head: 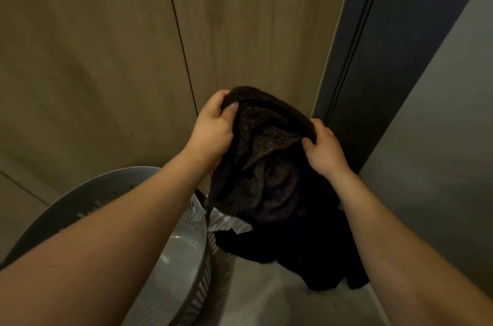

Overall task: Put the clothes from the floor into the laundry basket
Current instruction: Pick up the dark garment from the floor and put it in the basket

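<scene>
Left hand point(213, 128) and right hand point(324, 148) both clutch a dark knitted sweater point(264, 163), lifted. Below lie dark clothes point(306, 253) on the floor, just beside the grey laundry basket point(197, 216).

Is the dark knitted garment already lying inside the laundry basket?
No, both the left hand and the right hand hold the dark knitted garment up in the air, beside the laundry basket.

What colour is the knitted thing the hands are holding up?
The knitted garment is dark brown, nearly black, with lighter flecks; the head view shows it.
</scene>
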`<state>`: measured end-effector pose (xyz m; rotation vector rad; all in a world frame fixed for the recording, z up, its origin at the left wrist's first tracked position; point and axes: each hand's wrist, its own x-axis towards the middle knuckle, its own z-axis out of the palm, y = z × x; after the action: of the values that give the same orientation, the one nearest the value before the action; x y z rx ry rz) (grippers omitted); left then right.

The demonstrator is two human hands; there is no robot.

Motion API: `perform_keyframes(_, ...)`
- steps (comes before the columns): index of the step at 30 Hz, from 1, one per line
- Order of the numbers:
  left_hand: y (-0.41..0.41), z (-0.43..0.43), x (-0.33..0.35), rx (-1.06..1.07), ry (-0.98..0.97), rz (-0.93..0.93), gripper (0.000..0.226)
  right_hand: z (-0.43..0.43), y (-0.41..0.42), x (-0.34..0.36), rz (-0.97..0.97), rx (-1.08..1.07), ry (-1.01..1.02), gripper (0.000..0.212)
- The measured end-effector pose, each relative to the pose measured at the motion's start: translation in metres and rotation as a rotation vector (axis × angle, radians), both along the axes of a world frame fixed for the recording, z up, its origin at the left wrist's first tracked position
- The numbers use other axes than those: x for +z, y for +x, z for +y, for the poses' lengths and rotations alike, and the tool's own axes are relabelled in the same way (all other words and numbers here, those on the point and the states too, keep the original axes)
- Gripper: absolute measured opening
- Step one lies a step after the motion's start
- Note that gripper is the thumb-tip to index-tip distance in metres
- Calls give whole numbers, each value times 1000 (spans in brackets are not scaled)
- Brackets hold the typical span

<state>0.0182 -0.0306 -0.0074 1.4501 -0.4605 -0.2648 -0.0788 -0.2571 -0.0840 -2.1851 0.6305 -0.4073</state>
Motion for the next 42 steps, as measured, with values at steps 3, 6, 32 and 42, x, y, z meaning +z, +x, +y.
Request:
perform_keyframes(3,1,9,23,99,149,-16,18,9,0,40,-166,-89,52,33)
perform_keyframes(6,-5,19,31,37,383,-150,48,14,-4,72,-275,-152,113,32)
perform_keyframes(32,-27,20,141,-264,-316,218,73,103,-23,159,-441,211,-3,128)
perform_keyframes(42,-17,110,95,-60,197,-265,98,151,-18,168,-634,197,57,58)
